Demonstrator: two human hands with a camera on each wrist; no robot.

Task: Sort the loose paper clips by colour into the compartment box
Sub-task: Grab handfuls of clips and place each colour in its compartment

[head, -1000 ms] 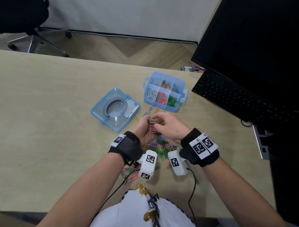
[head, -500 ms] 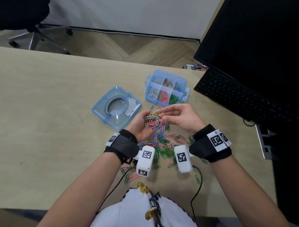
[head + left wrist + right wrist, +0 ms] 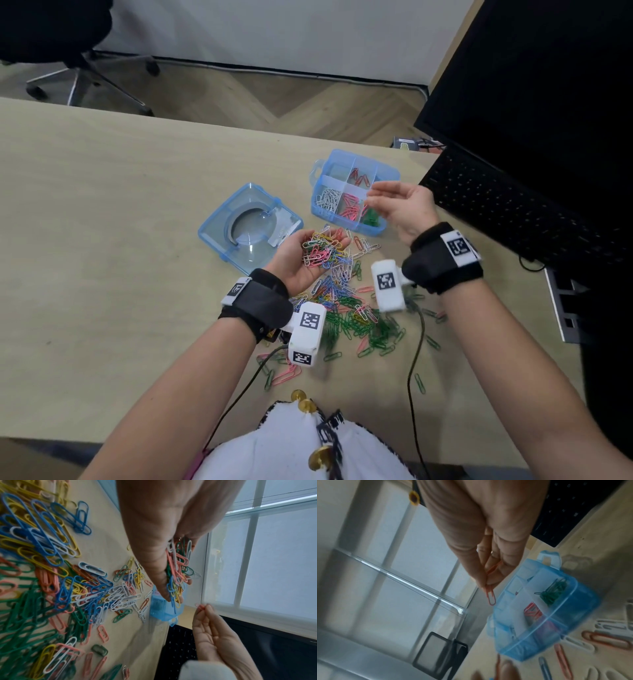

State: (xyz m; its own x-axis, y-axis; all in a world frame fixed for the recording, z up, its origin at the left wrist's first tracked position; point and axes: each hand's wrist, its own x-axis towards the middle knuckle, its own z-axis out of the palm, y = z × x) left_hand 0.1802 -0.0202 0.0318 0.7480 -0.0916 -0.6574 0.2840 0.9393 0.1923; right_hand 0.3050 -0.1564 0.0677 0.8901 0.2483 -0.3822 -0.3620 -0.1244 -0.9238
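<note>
The blue compartment box (image 3: 388, 173) stands open at the back of the table, with white, pink, green and red clips in separate compartments. My left hand (image 3: 323, 240) is palm up near the box, cupped round a mixed handful of paper clips (image 3: 320, 251). My right hand (image 3: 371, 195) hovers over the box's right side and pinches one red clip (image 3: 491, 597) between thumb and fingertips. In the left wrist view that red clip (image 3: 199, 605) shows at the right hand (image 3: 202, 607), beyond my left hand (image 3: 178, 588). A loose pile of coloured clips (image 3: 349, 301) lies on the table between my wrists.
The box's clear blue lid (image 3: 250, 226) lies left of the box. A black keyboard (image 3: 513, 212) and a monitor (image 3: 548, 85) fill the right side. Two thin cables (image 3: 412, 359) run across the near table. An office chair (image 3: 68, 51) stands beyond the far edge.
My right hand has left the handful in my left palm and moved right and away to above the box, carrying one red clip. The left hand has stayed cupped.
</note>
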